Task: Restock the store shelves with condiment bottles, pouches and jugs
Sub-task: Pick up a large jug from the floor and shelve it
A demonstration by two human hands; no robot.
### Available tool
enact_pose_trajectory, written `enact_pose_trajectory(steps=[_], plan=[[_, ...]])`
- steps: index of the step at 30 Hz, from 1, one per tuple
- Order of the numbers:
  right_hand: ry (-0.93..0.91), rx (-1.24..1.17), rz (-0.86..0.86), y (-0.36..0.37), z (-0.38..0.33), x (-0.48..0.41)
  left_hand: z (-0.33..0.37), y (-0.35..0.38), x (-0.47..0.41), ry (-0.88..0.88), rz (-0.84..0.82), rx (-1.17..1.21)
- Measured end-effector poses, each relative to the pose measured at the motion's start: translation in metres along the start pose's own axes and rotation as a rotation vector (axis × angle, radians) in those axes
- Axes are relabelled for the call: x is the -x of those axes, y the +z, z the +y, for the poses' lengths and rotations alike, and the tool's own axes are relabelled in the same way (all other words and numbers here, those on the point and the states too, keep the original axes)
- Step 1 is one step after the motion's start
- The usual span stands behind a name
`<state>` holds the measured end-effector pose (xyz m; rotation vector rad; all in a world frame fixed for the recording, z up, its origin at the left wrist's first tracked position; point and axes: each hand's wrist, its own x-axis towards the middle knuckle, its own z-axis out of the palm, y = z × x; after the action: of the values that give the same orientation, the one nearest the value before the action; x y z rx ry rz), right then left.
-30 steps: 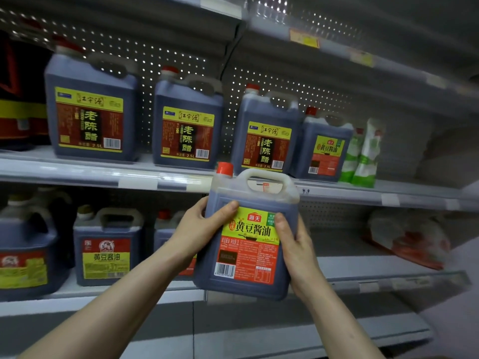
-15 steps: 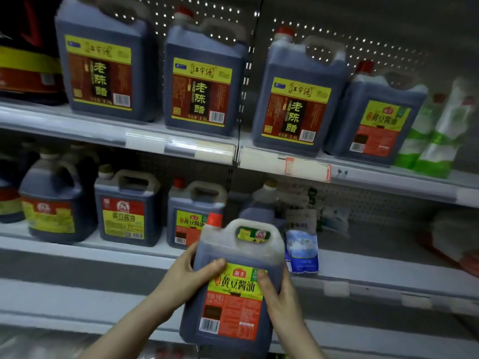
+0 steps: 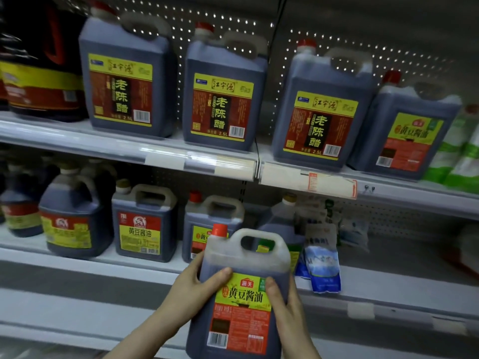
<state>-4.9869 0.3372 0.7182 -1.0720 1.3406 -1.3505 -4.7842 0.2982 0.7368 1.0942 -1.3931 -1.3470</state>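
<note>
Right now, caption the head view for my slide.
Left hand and right hand hold a dark red-capped plastic soy sauce jug at a white metal shelf.

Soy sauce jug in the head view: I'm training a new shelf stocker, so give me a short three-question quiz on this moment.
1. True or false: the left hand and the right hand both hold the soy sauce jug.
2. How many vinegar jugs with yellow-topped, dark red labels stand in view on the upper shelf? A two, B three, C five.
3. Fill in: the held jug's cap is ___.
Key: 1 true; 2 B; 3 red.
</note>
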Motion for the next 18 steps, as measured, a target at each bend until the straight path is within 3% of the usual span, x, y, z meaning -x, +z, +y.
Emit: enact_pose_trajectory(steps=[9,18], plan=[[-0.14,-0.116,0.087,0.017,-0.049,-0.012,0.063,-0.017,-0.014,0.22,0.001,-0.048],[-0.308,-0.139,0.135,-0.005,-0.1,-0.013,0.113,0.007,-0.026,0.42,-0.235,-0.012]])
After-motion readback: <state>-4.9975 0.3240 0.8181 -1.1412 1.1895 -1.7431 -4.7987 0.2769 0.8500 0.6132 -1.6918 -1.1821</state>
